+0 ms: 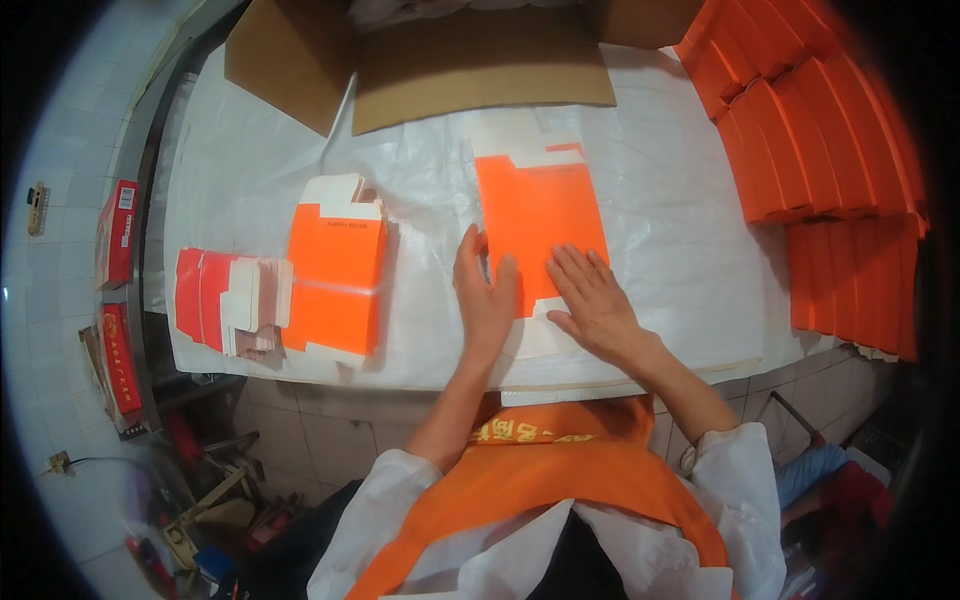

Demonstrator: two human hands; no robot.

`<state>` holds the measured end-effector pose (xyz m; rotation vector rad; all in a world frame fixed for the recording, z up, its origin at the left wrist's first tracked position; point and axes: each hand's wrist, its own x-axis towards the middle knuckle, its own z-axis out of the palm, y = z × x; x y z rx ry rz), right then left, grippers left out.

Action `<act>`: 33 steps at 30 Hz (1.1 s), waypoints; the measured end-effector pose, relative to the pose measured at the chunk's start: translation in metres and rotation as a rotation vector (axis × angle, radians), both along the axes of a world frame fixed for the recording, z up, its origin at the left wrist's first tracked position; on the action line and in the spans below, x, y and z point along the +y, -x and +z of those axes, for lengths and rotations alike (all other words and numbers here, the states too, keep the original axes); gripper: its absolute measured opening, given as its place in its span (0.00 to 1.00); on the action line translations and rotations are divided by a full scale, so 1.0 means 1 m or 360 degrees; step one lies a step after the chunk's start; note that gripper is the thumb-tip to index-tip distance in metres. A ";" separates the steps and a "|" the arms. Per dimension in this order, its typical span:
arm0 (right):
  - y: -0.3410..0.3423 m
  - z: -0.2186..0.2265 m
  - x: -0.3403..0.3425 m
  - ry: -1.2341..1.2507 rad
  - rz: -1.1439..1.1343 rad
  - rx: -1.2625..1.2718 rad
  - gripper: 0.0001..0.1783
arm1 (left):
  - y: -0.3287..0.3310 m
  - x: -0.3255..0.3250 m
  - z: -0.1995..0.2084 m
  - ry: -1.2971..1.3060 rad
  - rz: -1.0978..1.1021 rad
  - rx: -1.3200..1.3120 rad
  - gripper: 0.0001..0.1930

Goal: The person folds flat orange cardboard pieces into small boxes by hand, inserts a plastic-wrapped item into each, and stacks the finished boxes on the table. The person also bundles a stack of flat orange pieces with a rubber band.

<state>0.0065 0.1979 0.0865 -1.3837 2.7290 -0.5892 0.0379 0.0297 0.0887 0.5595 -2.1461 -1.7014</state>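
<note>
Item: flat orange carton blank, unfolded, lying on the white woven table cover just right of centre, white tabs showing at its far edge and near corner. Left hand: palm down at the blank's near left edge, fingers together and extended, thumb apart toward the left, gripping nothing; it appears placed to steady that edge. Right hand: flat on the blank's near right corner, fingers spread and straight, pressing down and closed on nothing, seemingly to keep the sheet flat against the cover. Left of the hands: a stack of the same orange blanks, squared up, within easy reach; further left, near the table's left edge, a lower pile of red and white flat cartons, fanned and uneven. Far side: an open brown cardboard box, one flap lying down over the cover toward the blank. Right side: rows of made-up orange boxes packed tight from far to near, reaching the table's right edge. Open room: bare cover between blank and right-hand rows, and between blank and left stack; the near table edge lies close behind both wrists. Off the table, left: red packets on a shelf.
</note>
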 end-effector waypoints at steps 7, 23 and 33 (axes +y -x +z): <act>0.003 0.013 0.017 0.0616 0.0074 0.0007 0.20 | 0.010 -0.001 0.063 -0.1234 -0.0239 -0.0425 0.21; -0.051 0.051 0.015 0.2428 -0.0820 -0.2724 0.24 | -0.027 0.015 0.051 -0.0626 -0.0076 0.0288 0.16; -0.071 0.048 0.008 0.2196 -0.0943 -0.2229 0.26 | -0.033 0.043 0.062 -0.1264 -0.0293 0.0064 0.13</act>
